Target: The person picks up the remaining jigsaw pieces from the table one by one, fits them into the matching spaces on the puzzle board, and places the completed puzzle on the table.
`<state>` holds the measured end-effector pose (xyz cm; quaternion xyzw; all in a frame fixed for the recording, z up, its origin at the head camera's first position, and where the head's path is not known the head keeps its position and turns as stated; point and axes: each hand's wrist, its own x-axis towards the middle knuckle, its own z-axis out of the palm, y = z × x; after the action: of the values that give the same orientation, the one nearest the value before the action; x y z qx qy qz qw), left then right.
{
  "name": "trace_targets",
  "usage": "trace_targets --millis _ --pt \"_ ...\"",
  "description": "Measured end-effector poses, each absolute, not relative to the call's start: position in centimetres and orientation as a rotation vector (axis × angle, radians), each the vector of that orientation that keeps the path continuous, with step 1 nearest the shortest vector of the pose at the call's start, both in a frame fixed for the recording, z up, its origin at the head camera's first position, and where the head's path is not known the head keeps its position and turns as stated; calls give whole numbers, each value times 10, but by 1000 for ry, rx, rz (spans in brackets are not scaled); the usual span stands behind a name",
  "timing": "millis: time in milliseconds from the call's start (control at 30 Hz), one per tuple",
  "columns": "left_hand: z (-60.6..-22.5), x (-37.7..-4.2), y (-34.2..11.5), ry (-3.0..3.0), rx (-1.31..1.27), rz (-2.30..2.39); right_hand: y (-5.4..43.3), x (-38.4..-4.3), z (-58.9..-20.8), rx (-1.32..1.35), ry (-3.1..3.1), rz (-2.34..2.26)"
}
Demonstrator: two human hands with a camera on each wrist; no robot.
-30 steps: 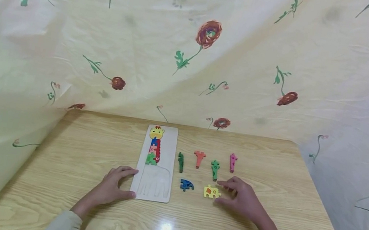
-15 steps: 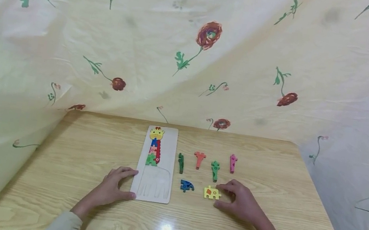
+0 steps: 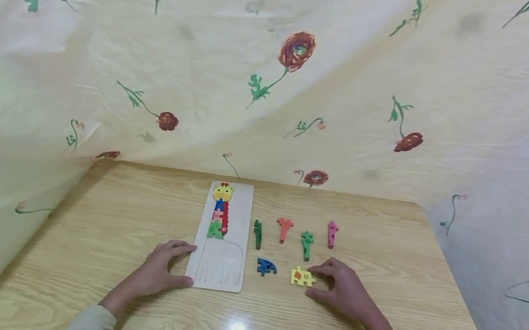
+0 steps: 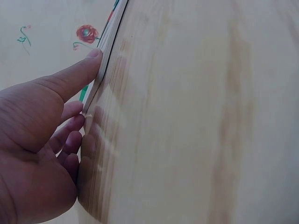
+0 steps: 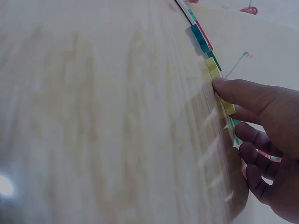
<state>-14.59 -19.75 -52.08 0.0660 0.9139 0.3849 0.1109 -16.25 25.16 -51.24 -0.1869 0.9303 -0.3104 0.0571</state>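
Observation:
A white puzzle board (image 3: 222, 263) lies left of centre, with a giraffe's head and neck pieces (image 3: 219, 214) fitted in its upper part. My left hand (image 3: 162, 269) touches the board's left edge, thumb and forefinger spread along it. To the right, a yellow puzzle piece (image 3: 302, 277) lies flat on the table. My right hand (image 3: 344, 289) rests at its right end, forefinger by the upper corner and thumb by the lower. In the right wrist view the thumb overlaps the yellow piece (image 5: 226, 105); whether it presses on it is unclear. The left wrist view shows the board's edge (image 4: 110, 44) side-on.
Between board and right hand lie a blue piece (image 3: 266, 267) and a dark green piece (image 3: 258, 234). Farther back are an orange piece (image 3: 283, 230), a green piece (image 3: 306, 245) and a pink piece (image 3: 331, 234). A flowered cloth (image 3: 208, 62) hangs behind the wooden table (image 3: 133, 195).
My right hand's thumb and forefinger have drawn back very slightly around the yellow piece's end. The left hand, board and pieces stay where they were; the head view shifts a little.

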Motion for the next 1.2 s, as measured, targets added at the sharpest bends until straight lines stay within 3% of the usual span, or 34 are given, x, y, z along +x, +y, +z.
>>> trace_targets --millis 800,1200 --pt "-522 -146 -198 2675 200 1151 250 -162 -507 -571 2863 -953" --pt "-519 -146 -198 2662 200 1174 248 -168 -487 -735 2967 -1049"
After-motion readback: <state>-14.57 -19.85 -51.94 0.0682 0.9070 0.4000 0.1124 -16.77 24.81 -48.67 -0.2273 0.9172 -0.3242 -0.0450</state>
